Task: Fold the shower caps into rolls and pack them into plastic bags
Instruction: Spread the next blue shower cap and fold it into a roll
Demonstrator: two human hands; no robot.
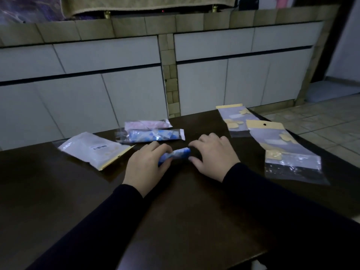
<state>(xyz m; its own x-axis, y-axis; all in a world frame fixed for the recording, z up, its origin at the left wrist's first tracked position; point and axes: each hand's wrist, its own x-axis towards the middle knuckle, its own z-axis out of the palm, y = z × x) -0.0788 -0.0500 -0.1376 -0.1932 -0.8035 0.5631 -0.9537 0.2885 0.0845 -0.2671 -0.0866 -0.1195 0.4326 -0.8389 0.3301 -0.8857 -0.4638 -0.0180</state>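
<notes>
The blue rolled cap [176,155] lies crosswise on the bench [185,211], left hand [145,166] gripping its left end, right hand [213,155] spread at the other.

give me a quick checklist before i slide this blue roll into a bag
1. Blue roll rolled tight: cannot tell, the left hand covers one end.
2. Left hand grips the roll: ok.
3. Right hand free to fetch a bag: ok, its fingertips only touch the roll's other end.
4. Empty bag within reach on the right: ok, a second bag lies behind it.
5. Bag mouth opened: not ok, both lie flat.
6. Packed blue roll and pink roll out of the way: ok.
</notes>
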